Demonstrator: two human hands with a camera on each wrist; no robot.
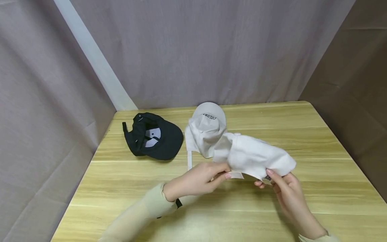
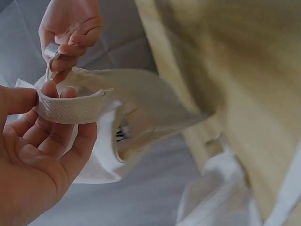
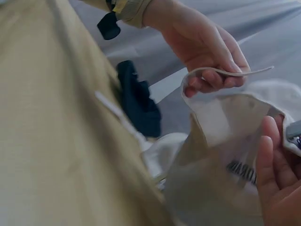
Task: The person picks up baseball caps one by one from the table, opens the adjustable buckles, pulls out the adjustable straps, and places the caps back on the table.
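Observation:
A white baseball cap point(image 1: 257, 154) is held up over the table between both hands. My left hand point(image 1: 201, 178) pinches the loose end of its fabric back strap point(image 2: 70, 109) between thumb and fingers. At the other side of the cap's back opening, my right hand point(image 1: 287, 191) grips the edge beside a metal buckle point(image 2: 51, 49). The strap end and the buckle are apart. Dark lettering point(image 3: 242, 170) shows inside the crown in the right wrist view. Behind the held cap, a second white cap point(image 1: 205, 131) with dark lettering lies on the table, partly covered by it.
To the left on the wooden table point(image 1: 302, 208) lies a black cap point(image 1: 169, 141), its inside facing up. The second white cap's strap point(image 1: 189, 159) trails toward the front. Grey curtains point(image 1: 196, 50) stand around the back and sides of the table.

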